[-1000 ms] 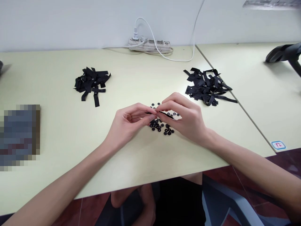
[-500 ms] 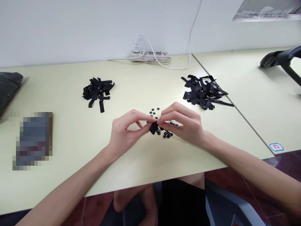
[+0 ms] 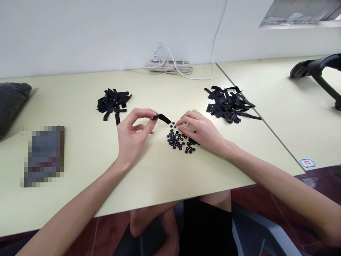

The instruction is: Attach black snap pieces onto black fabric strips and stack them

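Note:
My left hand (image 3: 135,137) pinches one end of a black fabric strip (image 3: 164,118) between thumb and fingers, the other end sticking out to the right above the table. My right hand (image 3: 201,129) is low over the right side of a pile of small black round snap buttons (image 3: 174,137). Its thumb and index fingertips are slightly apart beside a few loose buttons at the far edge of the pile, and nothing shows between them. Part of the pile lies hidden under this hand.
Black strips lie in a left heap (image 3: 113,101) and a larger right heap (image 3: 229,105). A power strip (image 3: 170,66) with white cables rests by the wall. At left are a dark bag (image 3: 13,103) and a blurred-out packet (image 3: 44,156); a black stand (image 3: 317,69) is far right.
My hands, together at the strip before, have separated. The left moved up and left with the strip; the right let go of it and now hovers at the buttons.

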A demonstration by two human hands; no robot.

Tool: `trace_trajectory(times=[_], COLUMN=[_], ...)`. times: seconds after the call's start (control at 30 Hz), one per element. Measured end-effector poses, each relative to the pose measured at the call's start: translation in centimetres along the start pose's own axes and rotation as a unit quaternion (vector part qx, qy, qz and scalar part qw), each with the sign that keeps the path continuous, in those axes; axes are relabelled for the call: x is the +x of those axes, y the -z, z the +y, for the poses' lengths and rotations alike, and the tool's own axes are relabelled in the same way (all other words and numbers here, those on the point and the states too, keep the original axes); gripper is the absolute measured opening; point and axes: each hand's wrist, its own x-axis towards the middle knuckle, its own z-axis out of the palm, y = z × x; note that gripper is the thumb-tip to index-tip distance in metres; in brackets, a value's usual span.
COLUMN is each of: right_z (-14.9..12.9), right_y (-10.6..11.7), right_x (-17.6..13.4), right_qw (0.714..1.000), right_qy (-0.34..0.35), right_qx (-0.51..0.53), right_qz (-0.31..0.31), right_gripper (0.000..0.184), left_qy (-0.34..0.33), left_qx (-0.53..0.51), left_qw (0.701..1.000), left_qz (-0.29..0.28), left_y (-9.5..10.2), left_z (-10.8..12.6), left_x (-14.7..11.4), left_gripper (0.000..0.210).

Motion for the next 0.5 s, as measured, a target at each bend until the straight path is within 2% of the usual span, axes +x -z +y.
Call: trace_trajectory(times=[0.13, 0.2, 0.33, 0.4, 0.5], right_z=[-0.1, -0.1, 0.0, 0.2, 0.3], right_y=[-0.1, 0.3, 1.9, 2.3, 2.4], right_x=[0.0, 0.0, 0.2, 0.2, 0.1], right_qw=[1.0, 1.0, 0.995, 0.991, 0.992], right_qy=[0.019, 0.011, -0.006, -0.003, 0.001], right_qx=[-0.005, 0.008, 0.061, 0.057, 0.037], right_qz=[-0.021, -0.019, -0.085, -0.118, -0.123], right_gripper=[0.013, 0.012, 0.013, 0.014, 0.014], left_qy=[0.055, 0.051, -0.041, -0.104, -0.166], left_qx=[-0.045, -0.04, 0.052, 0.109, 0.163], left_qw=[0.997, 0.998, 0.997, 0.984, 0.961], left_qz=[0.025, 0.018, -0.04, -0.095, -0.151], left_y=[-0.1, 0.0, 0.3, 0.4, 0.5], left_z=[-0.2, -0.2, -0.2, -0.4, -0.8], left_x=[0.5, 0.5, 0.4, 0.4, 0.6], left_gripper=[0.019, 0.018, 0.006, 0.006, 0.013])
